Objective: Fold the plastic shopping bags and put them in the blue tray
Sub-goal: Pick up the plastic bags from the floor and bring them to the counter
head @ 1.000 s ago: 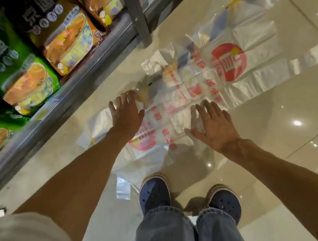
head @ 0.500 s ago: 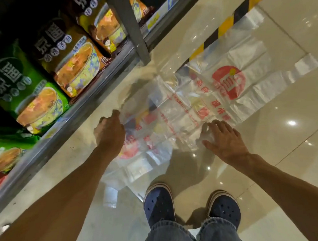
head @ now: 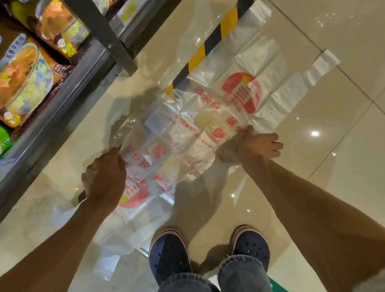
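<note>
Glossy cream floor tiles (head: 355,170), store shelf (head: 50,95) of noodle packets (head: 18,81) across upper left of frame, yellow-black hazard strip (head: 213,46) running toward upper centre. Clear plastic shopping bag (head: 240,92) with red print spread flat mid-frame, handles trailing toward upper right. Left hand (head: 104,177) curled round near-left edge of bag, right hand (head: 254,146) pinching opposite edge at centre right, fingers partly hidden under film. Both edges gripped and raised slightly, apparently so near half can be carried over far half for a fold. Second layer or second bag possibly lying beneath near lower centre; too see-through to tell. Blue clogs (head: 169,256) planted at bottom centre, just short of plastic, keeping clear of it. Blue tray not visible anywhere; green corner (head: 280,289) at bottom edge unidentified.
</note>
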